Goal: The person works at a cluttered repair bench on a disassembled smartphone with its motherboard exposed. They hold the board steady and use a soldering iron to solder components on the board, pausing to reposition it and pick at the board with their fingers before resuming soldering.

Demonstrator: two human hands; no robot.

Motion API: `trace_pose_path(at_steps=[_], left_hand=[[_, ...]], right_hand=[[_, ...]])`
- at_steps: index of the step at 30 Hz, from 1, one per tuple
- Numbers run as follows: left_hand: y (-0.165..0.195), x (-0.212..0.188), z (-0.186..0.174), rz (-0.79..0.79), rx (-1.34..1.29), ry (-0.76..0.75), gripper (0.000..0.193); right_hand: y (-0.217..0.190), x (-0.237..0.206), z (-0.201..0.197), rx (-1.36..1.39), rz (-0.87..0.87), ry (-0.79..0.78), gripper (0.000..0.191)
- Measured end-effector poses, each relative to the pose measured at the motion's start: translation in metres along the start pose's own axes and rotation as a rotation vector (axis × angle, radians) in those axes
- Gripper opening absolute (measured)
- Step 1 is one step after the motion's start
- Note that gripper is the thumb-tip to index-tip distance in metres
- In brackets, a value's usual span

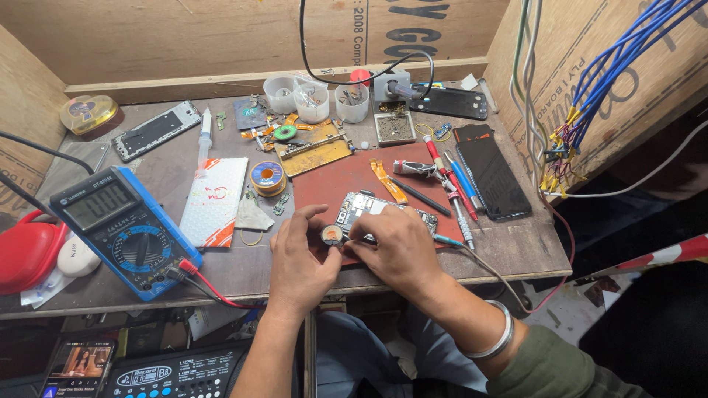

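An opened phone (pixel 372 210) with its circuit board bare lies on a red mat (pixel 346 180) near the table's front edge. My left hand (pixel 299 258) pinches a small round tin (pixel 332 235) between thumb and fingers, just left of the phone. My right hand (pixel 398 247) rests over the phone's near edge; its fingertips touch the tin and the board. A metal bangle sits on my right wrist. What lies under my right palm is hidden.
A blue multimeter (pixel 125 228) with red lead stands front left. Solder spool (pixel 266 177), white box (pixel 214 199), screwdrivers (pixel 453 184), dark phone screen (pixel 490 177), plastic cups (pixel 313 99) and phone frame (pixel 155 129) crowd the wooden table. Coloured wires (pixel 582 96) hang right.
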State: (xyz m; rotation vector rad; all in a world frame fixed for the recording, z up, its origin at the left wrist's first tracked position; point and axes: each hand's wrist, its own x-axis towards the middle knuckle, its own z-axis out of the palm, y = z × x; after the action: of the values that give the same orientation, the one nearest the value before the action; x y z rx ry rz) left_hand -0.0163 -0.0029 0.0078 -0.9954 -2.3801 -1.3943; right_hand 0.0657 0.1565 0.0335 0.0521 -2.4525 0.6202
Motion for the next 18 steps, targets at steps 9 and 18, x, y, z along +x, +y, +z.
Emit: trace_pose_path(at_steps=[9, 18], left_hand=[[-0.001, -0.001, 0.0, 0.014, 0.008, -0.002, 0.061], [0.0, 0.0, 0.0, 0.005, 0.007, -0.02, 0.061]], right_hand=[[0.003, -0.001, 0.001, 0.012, 0.022, -0.009, 0.018], [0.015, -0.005, -0.014, -0.004, 0.109, 0.031, 0.015]])
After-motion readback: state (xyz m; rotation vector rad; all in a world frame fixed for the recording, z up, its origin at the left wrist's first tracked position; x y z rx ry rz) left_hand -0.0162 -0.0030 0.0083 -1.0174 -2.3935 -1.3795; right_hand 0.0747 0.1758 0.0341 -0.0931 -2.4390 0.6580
